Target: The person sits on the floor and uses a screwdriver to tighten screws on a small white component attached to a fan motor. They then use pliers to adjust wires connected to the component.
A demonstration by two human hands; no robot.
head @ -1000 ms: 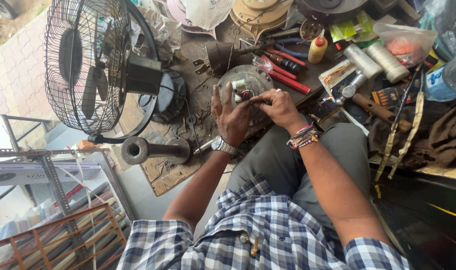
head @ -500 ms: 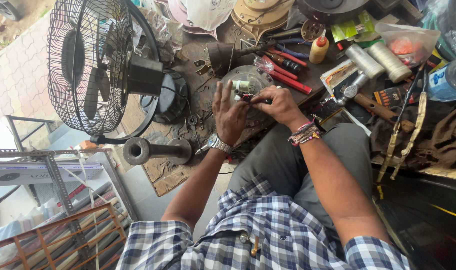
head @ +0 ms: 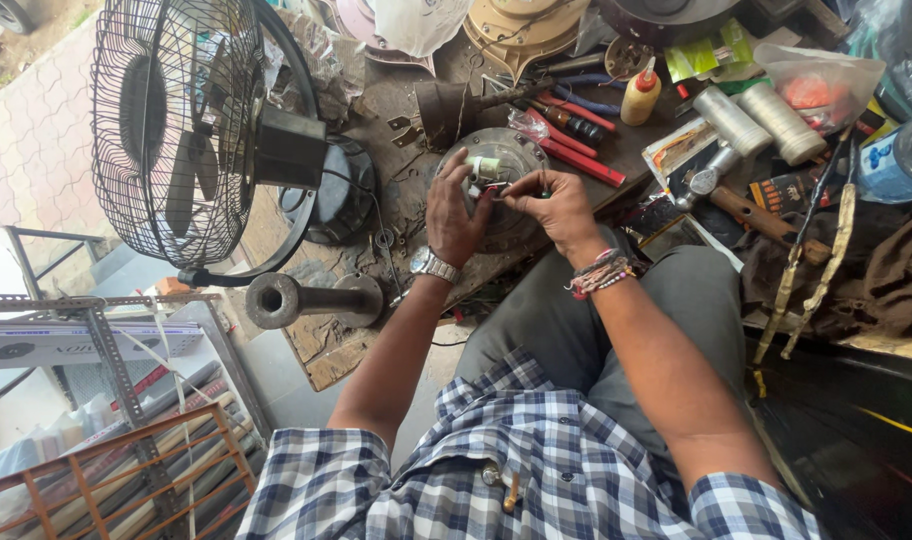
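A round grey metal motor housing [head: 516,150] lies on the cluttered bench in front of me. My left hand [head: 452,212] rests on its left side and pinches a small pale cylindrical part [head: 484,166] with thin wires. My right hand [head: 554,204] is beside it on the right, fingertips closed on the red wire ends next to that part. A metal watch sits on my left wrist, beaded bands on my right.
A black caged pedestal fan [head: 191,130] lies tilted at the left, its tube base [head: 306,298] below. Red-handled tools [head: 576,150], a yellow squeeze bottle [head: 640,97], two white rolls [head: 756,122] and a hammer [head: 751,210] crowd the bench. A metal rack [head: 106,380] stands at lower left.
Both hands have shifted slightly on the housing. My right fingers have moved in closer to the small part held by my left hand.
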